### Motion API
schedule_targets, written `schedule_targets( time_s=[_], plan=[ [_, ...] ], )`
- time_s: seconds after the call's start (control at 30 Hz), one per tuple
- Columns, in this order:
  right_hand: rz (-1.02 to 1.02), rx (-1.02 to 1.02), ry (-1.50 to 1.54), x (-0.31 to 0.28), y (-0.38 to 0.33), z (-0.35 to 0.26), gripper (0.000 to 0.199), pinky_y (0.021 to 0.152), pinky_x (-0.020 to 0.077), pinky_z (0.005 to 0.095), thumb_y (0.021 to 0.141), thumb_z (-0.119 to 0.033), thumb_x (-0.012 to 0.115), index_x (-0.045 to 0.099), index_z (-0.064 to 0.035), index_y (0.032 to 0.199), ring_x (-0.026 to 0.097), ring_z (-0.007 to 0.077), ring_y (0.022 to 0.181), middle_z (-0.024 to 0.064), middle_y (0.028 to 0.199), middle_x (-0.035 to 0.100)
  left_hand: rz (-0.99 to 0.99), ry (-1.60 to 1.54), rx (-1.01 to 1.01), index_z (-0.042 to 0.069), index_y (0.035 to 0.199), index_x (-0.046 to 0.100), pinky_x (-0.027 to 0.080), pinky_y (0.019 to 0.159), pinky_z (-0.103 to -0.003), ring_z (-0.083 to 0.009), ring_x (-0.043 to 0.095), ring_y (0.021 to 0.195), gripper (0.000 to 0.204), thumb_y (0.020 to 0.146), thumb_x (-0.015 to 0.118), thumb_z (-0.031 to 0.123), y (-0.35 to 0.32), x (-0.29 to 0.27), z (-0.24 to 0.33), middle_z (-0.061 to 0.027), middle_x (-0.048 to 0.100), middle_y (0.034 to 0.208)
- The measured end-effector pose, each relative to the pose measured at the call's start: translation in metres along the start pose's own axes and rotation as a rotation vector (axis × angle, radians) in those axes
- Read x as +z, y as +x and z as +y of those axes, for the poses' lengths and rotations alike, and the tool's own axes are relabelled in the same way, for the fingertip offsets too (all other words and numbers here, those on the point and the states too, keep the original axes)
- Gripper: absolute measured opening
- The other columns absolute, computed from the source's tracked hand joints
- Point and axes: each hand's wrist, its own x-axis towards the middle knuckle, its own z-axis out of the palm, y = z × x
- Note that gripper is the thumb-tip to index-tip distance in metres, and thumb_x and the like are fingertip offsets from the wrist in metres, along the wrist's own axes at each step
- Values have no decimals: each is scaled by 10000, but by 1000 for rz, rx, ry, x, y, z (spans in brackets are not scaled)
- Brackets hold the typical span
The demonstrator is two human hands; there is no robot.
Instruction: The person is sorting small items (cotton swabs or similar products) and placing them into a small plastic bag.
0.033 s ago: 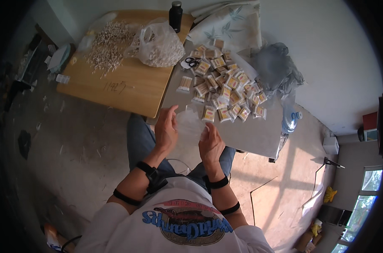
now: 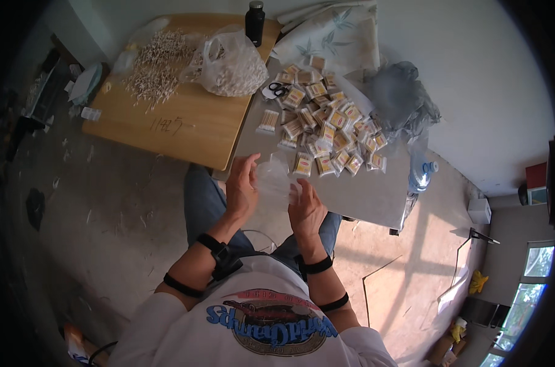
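Observation:
A thin, see-through plastic bag (image 2: 273, 177) is stretched between my two hands, just off the near edge of the grey table. My left hand (image 2: 243, 186) pinches its left side, fingers pointing up. On the other side my right hand (image 2: 307, 205) grips the bag's lower right corner between thumb and fingers. No contents show in the bag. Just beyond lies a heap of small clear packs of cotton swabs (image 2: 323, 131), many with yellow labels. One pack (image 2: 268, 121) lies apart, left of the heap.
Loose cotton swabs (image 2: 158, 67) are spread over the wooden board (image 2: 198, 137) at left, beside a plastic bag full of swabs (image 2: 237, 76). A black bottle (image 2: 255, 24) stands behind. Scissors (image 2: 277, 90) lie by the packs. Grey plastic bags (image 2: 406, 101) and a clear bottle (image 2: 421, 177) are at right.
The plastic bag has shifted slightly, its upper edge standing a little higher and more spread. Both hands keep nearly the same place.

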Motion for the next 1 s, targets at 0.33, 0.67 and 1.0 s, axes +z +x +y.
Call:
schedule_targets(
  time_s=[0.33,0.67,1.0],
  plan=[
    [5,47,9,-11,4,14,417,698,503,364,676,106,544,536,-47,1064,612,309,845,137,1036,588,-346,-67,-198,83,1137,527,452,620,-318,-220,540,703,486,699,551,-127,-26,4,14,-83,523,838],
    [31,-144,227,-31,9,-14,508,828,486,381,622,143,572,529,-28,1099,561,359,1007,159,1153,544,-142,-159,152,66,1175,489,474,712,-341,-272,560,831,604,622,549,-169,-3,-8,22,-125,507,984],
    [7,-201,306,-51,20,-42,522,731,494,369,618,84,656,531,-25,1113,604,321,847,151,1010,596,-100,-105,77,94,1182,496,484,658,-348,-262,584,723,582,653,644,-99,-8,-2,37,-101,551,808]
  ],
)
